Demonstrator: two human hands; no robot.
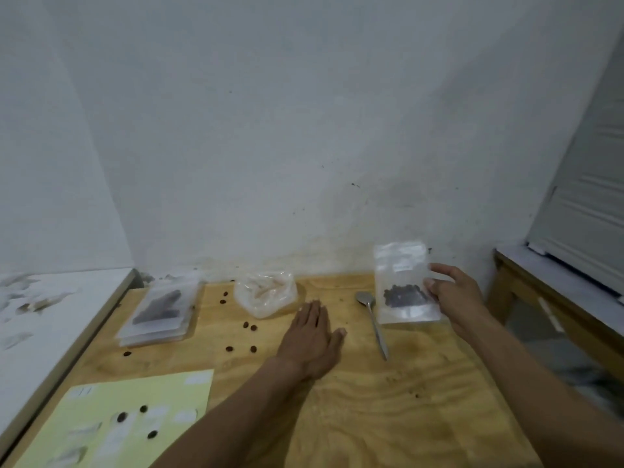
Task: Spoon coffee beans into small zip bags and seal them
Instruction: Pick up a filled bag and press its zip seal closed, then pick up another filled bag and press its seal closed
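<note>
My right hand [452,292] pinches the right edge of a small clear zip bag [401,282] and holds it upright just above the wooden table [371,400]; a clump of dark coffee beans sits in its lower half. A metal spoon [373,319] lies on the table just left of that bag, bowl toward the wall. My left hand [312,336] rests flat on the table, fingers straight, holding nothing. A crumpled clear plastic bag [266,293] stands behind my left hand. A stack of zip bags [158,309] with beans in the top one lies at the left.
Loose coffee beans [250,325] are scattered over the table's left half. A pale yellow sheet [118,423] with white labels and a few beans lies at the front left. A white surface [50,315] adjoins the table's left side, and a bench [557,285] stands to the right.
</note>
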